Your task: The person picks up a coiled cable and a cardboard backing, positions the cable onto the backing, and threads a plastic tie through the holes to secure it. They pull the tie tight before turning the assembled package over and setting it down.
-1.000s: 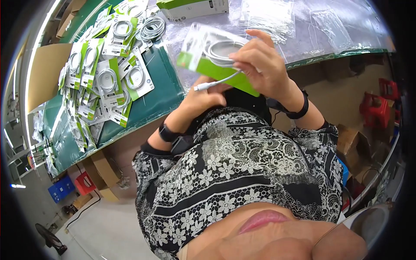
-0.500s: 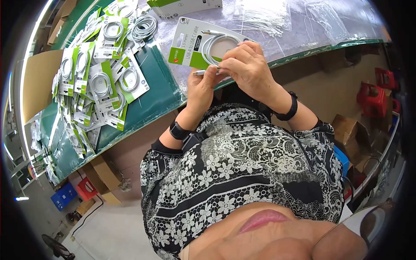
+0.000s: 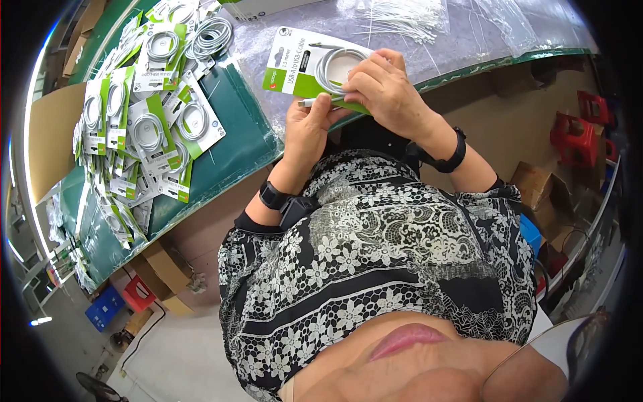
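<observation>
Far left on my head feed, a brown cardboard sheet [image 3: 53, 137] stands at the edge of the heap. Low down on that side I get a blue bin [image 3: 105, 308], and just right of it a red plastic piece [image 3: 138, 293]. Now the heap itself: packaged cables [image 3: 147, 130] on white-and-green cards, overlapping at all angles on the green part of the desk [image 3: 238, 114]. At its upper right, a loose coil of grey-white cable [image 3: 211, 37].

Into the middle, and here's the action! A white-and-green card [image 3: 284, 63] is up in front of me, tilted, over the near edge of the desk. At its lower edge, my left hand [image 3: 305, 130] has the thumb pressed down on a white plug [image 3: 306, 103], its tip poking out to the left; the other fingers go mostly out of sight behind. Next along, the coiled white cable [image 3: 326, 70] lies against the card's face. And on the right end, my right hand [image 3: 385, 90], fingers [image 3: 362, 84] curled in tight over the coil's right side; exactly what the tips pinch, I can't tell.

Further right on the desk, a spread of thin white strips [image 3: 402, 20], then a clear plastic bag [image 3: 502, 23]. Beyond the desk's edge, an open cardboard box [image 3: 541, 191], and finally red stools [image 3: 576, 137] over at far right.
</observation>
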A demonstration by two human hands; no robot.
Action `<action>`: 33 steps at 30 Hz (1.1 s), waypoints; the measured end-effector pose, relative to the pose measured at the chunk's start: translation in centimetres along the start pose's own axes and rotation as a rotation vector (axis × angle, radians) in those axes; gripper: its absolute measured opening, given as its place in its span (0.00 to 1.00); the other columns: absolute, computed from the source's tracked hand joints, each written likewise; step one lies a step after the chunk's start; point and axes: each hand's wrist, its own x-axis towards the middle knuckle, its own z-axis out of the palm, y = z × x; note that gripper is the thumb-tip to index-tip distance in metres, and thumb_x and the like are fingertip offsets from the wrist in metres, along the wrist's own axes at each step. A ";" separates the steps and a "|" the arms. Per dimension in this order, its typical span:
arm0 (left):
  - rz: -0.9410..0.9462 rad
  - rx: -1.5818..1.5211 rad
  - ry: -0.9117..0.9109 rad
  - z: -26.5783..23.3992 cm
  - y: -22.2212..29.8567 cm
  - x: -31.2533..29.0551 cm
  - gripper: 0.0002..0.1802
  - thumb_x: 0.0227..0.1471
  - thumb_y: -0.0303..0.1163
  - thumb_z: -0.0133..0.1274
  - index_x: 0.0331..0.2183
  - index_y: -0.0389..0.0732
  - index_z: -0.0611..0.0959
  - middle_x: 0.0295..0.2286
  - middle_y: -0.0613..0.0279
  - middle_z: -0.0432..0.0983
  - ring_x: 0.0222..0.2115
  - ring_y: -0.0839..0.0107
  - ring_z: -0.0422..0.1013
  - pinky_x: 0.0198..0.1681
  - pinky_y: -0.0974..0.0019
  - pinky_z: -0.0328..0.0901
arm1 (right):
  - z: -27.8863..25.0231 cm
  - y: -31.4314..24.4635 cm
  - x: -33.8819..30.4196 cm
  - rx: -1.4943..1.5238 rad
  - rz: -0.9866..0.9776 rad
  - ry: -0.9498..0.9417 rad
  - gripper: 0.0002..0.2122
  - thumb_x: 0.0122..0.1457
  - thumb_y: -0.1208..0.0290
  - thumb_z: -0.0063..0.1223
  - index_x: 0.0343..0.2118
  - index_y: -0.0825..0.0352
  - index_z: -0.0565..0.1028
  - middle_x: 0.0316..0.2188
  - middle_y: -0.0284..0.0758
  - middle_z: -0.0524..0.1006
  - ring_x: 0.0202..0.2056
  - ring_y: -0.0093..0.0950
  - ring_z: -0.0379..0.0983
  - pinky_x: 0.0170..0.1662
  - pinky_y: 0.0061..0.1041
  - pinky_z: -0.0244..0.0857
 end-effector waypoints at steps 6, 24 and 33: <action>0.006 0.095 -0.103 -0.7 0.8 -0.2 0.16 0.58 0.26 0.44 0.48 0.32 0.67 0.42 0.51 0.71 0.42 0.63 0.71 0.43 0.60 0.71 | -0.7 0.4 0.1 -0.010 -0.129 -0.058 0.08 0.45 0.73 0.58 0.27 0.62 0.70 0.28 0.27 0.72 0.35 0.27 0.69 0.52 0.35 0.52; -0.059 -0.057 -0.063 0.4 -0.3 -0.7 0.19 0.57 0.25 0.44 0.50 0.34 0.65 0.45 0.53 0.69 0.44 0.61 0.70 0.47 0.56 0.69 | -1.7 1.3 -1.1 0.105 0.127 0.016 0.25 0.43 0.60 0.62 0.44 0.66 0.70 0.45 0.36 0.71 0.47 0.33 0.65 0.52 0.29 0.53; -0.044 -0.082 -0.034 0.6 -1.2 -0.8 0.20 0.58 0.25 0.43 0.52 0.34 0.63 0.46 0.53 0.67 0.45 0.61 0.69 0.49 0.55 0.68 | 0.1 -0.3 -1.2 0.114 0.198 0.105 0.24 0.40 0.63 0.65 0.42 0.63 0.71 0.42 0.35 0.71 0.45 0.34 0.64 0.50 0.31 0.56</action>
